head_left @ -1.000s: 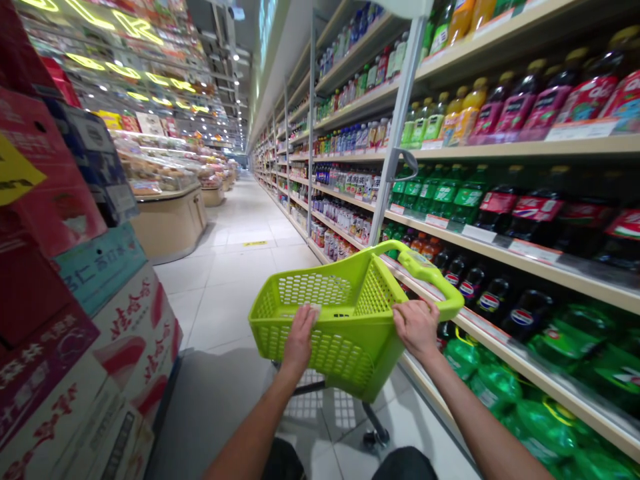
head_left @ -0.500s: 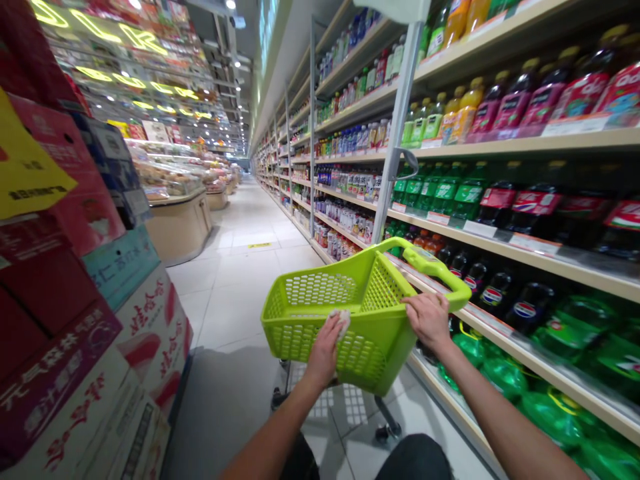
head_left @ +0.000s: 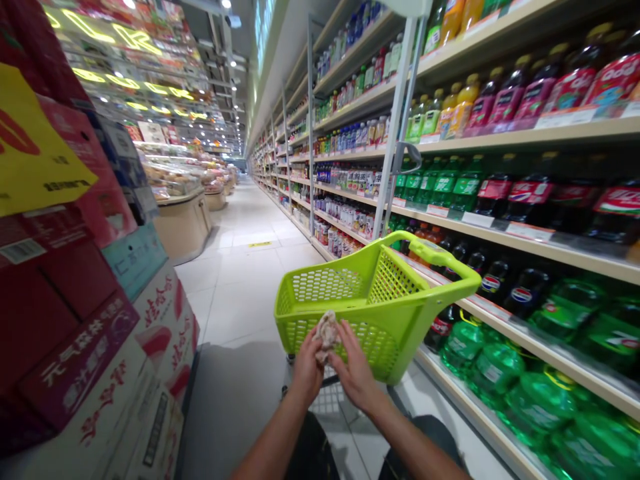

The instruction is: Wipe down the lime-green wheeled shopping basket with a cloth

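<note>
In the head view, a crumpled pale cloth [head_left: 327, 337] is bunched between my two hands, in front of the near side of a lime-green shopping cart [head_left: 345, 308]. My left hand [head_left: 307, 370] grips the cloth from the left, fingers curled on it. On the other side, my right hand [head_left: 356, 367] has its fingers along the cloth's right edge and its thumb near the lower part, holding it too. The cart has a perforated basket on a wheeled frame, and its handle [head_left: 457, 283] is at the right. Both hands are off the cart's rim.
Shelves of drink bottles [head_left: 493, 193] run along the right, with large green bottles [head_left: 540, 393] at the bottom. Stacked drink cartons [head_left: 75, 347] stand close on the left, under a yellow sign [head_left: 40, 147]. A tiled aisle [head_left: 240, 267] stretches ahead past a display counter [head_left: 183, 227].
My right hand has left the cart's rim near the handle and moved left to the cloth. My left hand has drawn the cloth off the rim. The cart appears slightly further right.
</note>
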`<state>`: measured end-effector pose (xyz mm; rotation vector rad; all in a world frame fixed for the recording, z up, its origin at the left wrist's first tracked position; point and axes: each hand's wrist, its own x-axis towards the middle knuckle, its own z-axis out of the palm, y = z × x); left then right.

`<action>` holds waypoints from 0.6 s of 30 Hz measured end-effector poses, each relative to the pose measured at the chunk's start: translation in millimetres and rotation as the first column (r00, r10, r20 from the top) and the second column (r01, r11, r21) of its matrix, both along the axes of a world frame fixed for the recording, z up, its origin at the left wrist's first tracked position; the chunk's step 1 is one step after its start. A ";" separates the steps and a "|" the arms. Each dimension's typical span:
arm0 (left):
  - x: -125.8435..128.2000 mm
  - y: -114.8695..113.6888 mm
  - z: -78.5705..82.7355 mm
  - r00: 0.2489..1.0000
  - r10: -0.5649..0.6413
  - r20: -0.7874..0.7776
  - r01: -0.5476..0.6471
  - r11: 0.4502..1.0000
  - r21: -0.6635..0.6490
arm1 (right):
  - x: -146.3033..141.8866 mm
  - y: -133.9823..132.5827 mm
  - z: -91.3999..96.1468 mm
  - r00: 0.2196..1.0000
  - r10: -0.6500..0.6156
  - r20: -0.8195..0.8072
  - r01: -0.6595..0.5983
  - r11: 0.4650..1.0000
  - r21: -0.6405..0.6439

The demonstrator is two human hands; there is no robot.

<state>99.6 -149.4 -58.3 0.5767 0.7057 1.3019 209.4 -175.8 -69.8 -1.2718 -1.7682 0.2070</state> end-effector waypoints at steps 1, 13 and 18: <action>-0.9 -5.9 3.9 0.995 -0.076 0.068 0.076 0.997 -0.007 | -18.0 -1.0 -10.5 0.999 0.030 -0.043 -0.032 0.999 -0.034; -63.2 -13.1 -14.9 0.996 -0.071 -0.059 0.060 0.984 -0.171 | -63.5 14.0 -8.4 0.628 -0.019 -0.778 -0.181 0.969 -0.170; -35.3 -21.3 -7.4 0.984 -0.119 0.130 0.123 0.992 -0.030 | -81.4 10.7 -11.7 0.328 -0.091 -0.940 -0.318 0.927 -0.201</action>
